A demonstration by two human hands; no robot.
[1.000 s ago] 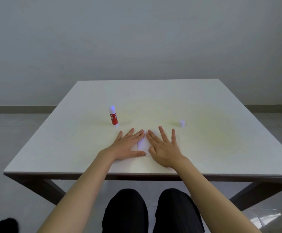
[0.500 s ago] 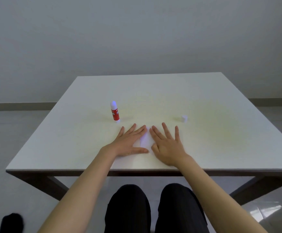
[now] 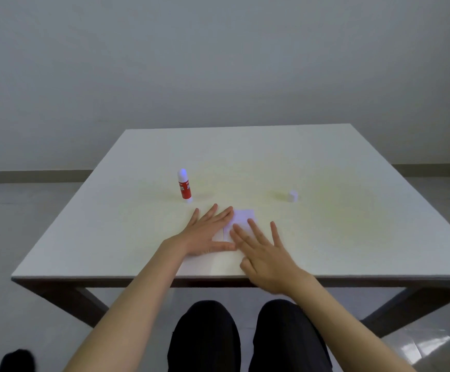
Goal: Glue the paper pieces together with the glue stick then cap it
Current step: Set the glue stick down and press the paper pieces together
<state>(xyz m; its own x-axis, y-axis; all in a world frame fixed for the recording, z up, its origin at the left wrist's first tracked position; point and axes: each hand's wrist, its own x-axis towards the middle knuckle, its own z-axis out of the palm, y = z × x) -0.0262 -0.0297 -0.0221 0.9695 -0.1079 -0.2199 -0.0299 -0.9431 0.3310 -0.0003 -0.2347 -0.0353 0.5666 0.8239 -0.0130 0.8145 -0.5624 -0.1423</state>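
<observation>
Small white paper pieces [image 3: 241,218] lie flat on the white table [image 3: 352,237] between my hands. My left hand [image 3: 207,232] rests flat, fingers spread, on the paper's left part. My right hand [image 3: 264,251] is flat and open near the table's front edge, its fingertips on the paper's lower right. An uncapped red and white glue stick [image 3: 184,187] stands upright beyond my left hand. Its small white cap [image 3: 293,196] sits apart on the table, to the far right of the paper.
The table's front edge [image 3: 111,278] runs just under my wrists, with dark legs below. My knees in black trousers [image 3: 242,336] are under the table. A grey wall stands behind.
My right hand has slid back toward the front edge, uncovering more of the paper. My left hand stays pressed on the paper. The glue stick and cap have not moved.
</observation>
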